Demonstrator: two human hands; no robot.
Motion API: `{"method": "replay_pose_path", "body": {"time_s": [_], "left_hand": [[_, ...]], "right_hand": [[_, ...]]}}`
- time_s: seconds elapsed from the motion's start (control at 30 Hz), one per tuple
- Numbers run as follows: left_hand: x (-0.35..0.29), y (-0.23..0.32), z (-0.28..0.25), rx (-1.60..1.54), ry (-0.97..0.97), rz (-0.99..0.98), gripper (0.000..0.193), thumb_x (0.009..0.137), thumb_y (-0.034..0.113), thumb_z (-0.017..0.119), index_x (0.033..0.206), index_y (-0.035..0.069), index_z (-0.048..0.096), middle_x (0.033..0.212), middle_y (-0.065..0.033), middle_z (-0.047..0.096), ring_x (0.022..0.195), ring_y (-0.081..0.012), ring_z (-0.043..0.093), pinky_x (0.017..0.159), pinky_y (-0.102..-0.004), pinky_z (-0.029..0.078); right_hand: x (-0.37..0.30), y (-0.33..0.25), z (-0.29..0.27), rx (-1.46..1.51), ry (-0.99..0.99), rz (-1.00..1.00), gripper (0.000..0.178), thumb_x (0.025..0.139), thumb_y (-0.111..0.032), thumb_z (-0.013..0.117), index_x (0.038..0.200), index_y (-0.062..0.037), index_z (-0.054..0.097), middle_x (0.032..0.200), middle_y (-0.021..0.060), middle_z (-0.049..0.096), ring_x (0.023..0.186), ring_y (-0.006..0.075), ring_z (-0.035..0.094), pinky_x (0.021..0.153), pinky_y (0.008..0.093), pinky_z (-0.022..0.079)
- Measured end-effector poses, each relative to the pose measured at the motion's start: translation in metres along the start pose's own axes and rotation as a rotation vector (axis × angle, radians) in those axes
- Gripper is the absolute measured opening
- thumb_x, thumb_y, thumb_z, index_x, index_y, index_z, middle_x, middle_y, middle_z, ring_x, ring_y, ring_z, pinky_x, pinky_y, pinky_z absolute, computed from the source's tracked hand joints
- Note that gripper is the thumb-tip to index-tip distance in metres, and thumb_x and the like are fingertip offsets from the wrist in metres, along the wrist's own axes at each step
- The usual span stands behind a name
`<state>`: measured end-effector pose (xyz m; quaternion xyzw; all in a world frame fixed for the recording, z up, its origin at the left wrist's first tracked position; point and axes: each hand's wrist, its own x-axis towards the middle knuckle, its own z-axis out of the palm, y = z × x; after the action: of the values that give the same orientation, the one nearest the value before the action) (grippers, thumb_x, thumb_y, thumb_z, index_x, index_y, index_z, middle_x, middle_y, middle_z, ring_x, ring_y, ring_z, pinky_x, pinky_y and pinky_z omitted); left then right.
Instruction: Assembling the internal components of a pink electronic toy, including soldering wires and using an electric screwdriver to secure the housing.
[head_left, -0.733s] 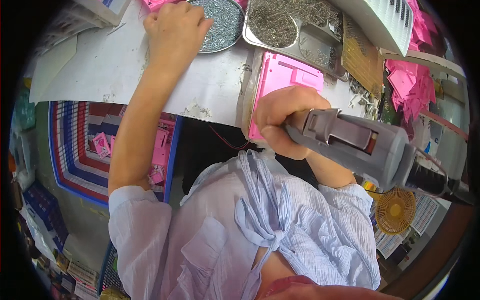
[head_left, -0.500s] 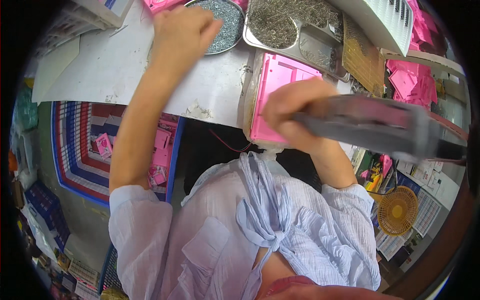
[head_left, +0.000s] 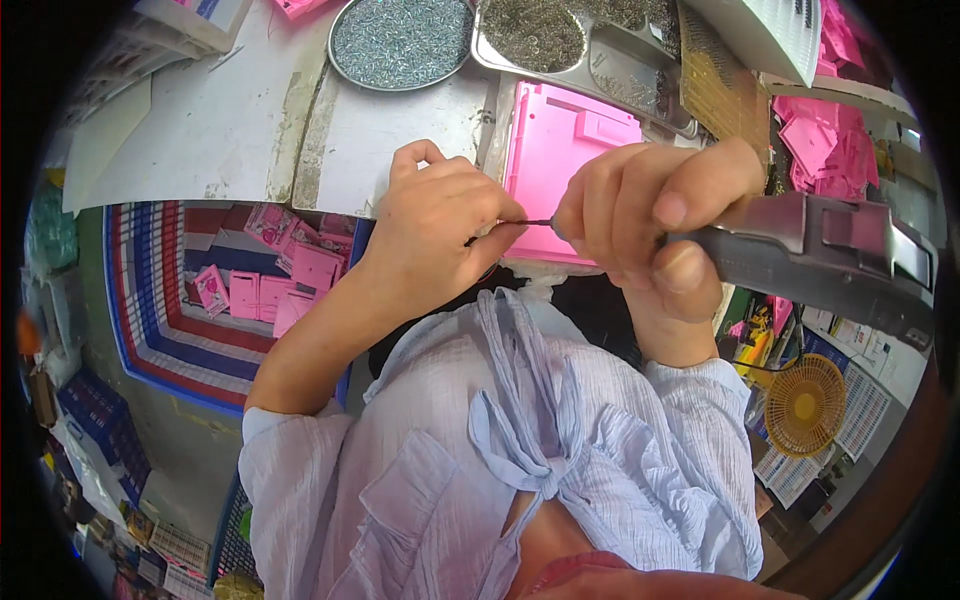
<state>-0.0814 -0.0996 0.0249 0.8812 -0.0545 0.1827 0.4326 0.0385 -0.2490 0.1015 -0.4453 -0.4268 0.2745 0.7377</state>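
My right hand (head_left: pixel 655 215) grips a grey and black electric screwdriver (head_left: pixel 825 258), held sideways with its thin bit (head_left: pixel 540 222) pointing left. The thumb and forefinger of my left hand (head_left: pixel 440 215) are pinched at the tip of that bit. Whatever small piece they may hold is hidden by the fingers. Beneath both hands lies a flat pink plastic panel (head_left: pixel 550 140) at the table's front edge, partly covered by my right hand. Beyond my left hand is a round metal dish (head_left: pixel 338 66) full of small silvery screws (head_left: pixel 400 42).
A compartmented steel tray (head_left: pixel 580 92) of small metal parts stands behind the panel. Down on the left, a striped blue, white and red basket (head_left: pixel 122 320) holds several pink pieces (head_left: pixel 315 268). A small yellow fan (head_left: pixel 803 405) and more pink parts (head_left: pixel 825 150) are at right.
My left hand has come from the screw dish down to the bit's tip. The screwdriver, blurred before, now sits steadier, with its bit meeting my left fingers.
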Motion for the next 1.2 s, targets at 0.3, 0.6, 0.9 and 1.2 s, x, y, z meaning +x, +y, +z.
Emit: {"method": "replay_pose_path", "body": {"time_s": [0.3, 0.6, 0.9, 1.2], "left_hand": [[-0.005, 0.011, -0.003, 0.092, -0.169, 0.102, 0.053, 0.072, 0.009, 0.076, 0.124, 0.008, 0.066, 0.136, -0.0059, 0.063, 0.130, -0.0200, 0.055, 0.102, -0.0490, 0.034], [-0.015, 0.000, 0.006, 0.093, -0.270, 0.041, 0.066, 0.068, 0.006, 0.069, 0.134, 0.009, 0.063, 0.149, -0.0056, 0.057, 0.141, -0.0178, 0.048, 0.103, -0.0494, 0.034], [0.007, 0.012, 0.011, 0.171, -0.258, 0.062, 0.049, 0.074, 0.005, 0.065, 0.122, 0.007, 0.068, 0.138, -0.0049, 0.062, 0.128, -0.0229, 0.056, 0.098, -0.0479, 0.036], [0.043, 0.026, 0.067, 0.448, -0.199, 0.125, 0.044, 0.083, 0.018, 0.072, 0.126, 0.015, 0.071, 0.137, -0.0016, 0.064, 0.122, -0.0223, 0.056, 0.101, -0.0453, 0.030]], "right_hand": [[-0.025, 0.010, 0.008, -0.040, 0.044, 0.004, 0.028, 0.098, -0.026, 0.072, 0.105, -0.0108, 0.049, 0.060, 0.0013, 0.052, 0.047, 0.0144, 0.048, 0.048, 0.0333, 0.043], [-0.045, 0.046, 0.005, -0.297, -0.183, -0.130, 0.020, 0.088, 0.005, 0.068, 0.096, -0.0036, 0.053, 0.068, 0.0099, 0.060, 0.057, 0.0239, 0.061, 0.058, 0.0382, 0.054], [-0.045, -0.007, -0.042, -0.072, 0.072, -0.096, 0.026, 0.097, -0.019, 0.069, 0.114, -0.0083, 0.053, 0.062, 0.0016, 0.051, 0.051, 0.0159, 0.048, 0.049, 0.0333, 0.042], [-0.056, -0.001, -0.113, -0.206, 0.356, -0.139, 0.020, 0.096, -0.003, 0.055, 0.116, -0.0051, 0.050, 0.061, 0.0026, 0.044, 0.050, 0.0124, 0.039, 0.050, 0.0338, 0.037]]}}
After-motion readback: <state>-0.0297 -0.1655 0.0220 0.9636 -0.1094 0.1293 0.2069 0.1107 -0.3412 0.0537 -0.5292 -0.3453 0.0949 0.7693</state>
